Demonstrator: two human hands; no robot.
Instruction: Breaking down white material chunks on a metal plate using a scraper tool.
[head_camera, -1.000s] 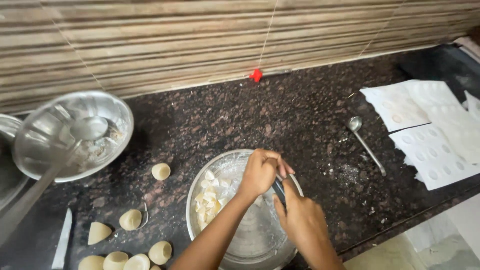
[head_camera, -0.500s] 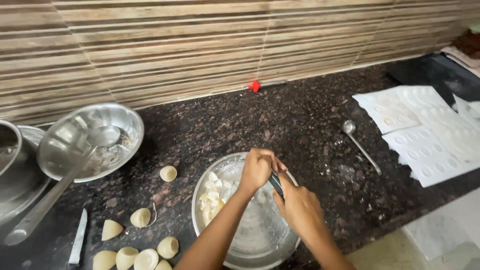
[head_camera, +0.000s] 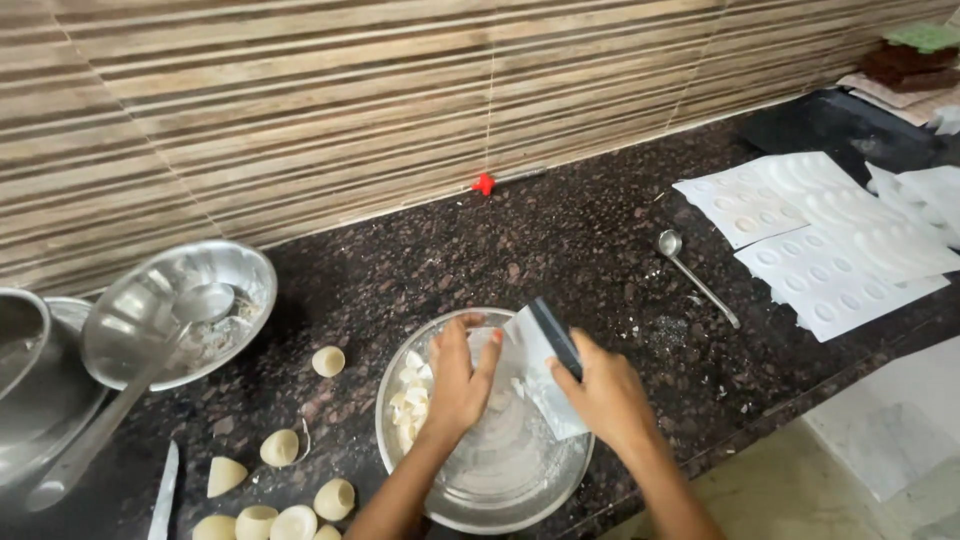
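Across the dark counter (head_camera: 560, 250), near its front edge, a steel bowl (head_camera: 480, 480) with white chunks (head_camera: 410, 395) heaped at its left side, left hand (head_camera: 458, 385) spread open over them, right hand (head_camera: 605, 395) closed on a scraper (head_camera: 545, 370) tilted above the bowl.

The worktop (head_camera: 560, 240) was polished dark stone, speckled and glossy. The bowl (head_camera: 560, 480) near its front edge was thin bright metal, smeared white inside, and the scraper (head_camera: 535, 375) held over it looked like smooth white plastic with a dark grip. Toward the left edge, the dish (head_camera: 235, 275) and ladle (head_camera: 130, 330) were shiny steel. At the right edge lay matt white dimpled plastic sheets (head_camera: 830, 250). The wall tiles (head_camera: 300, 110) had a matt, wood-grain striping.
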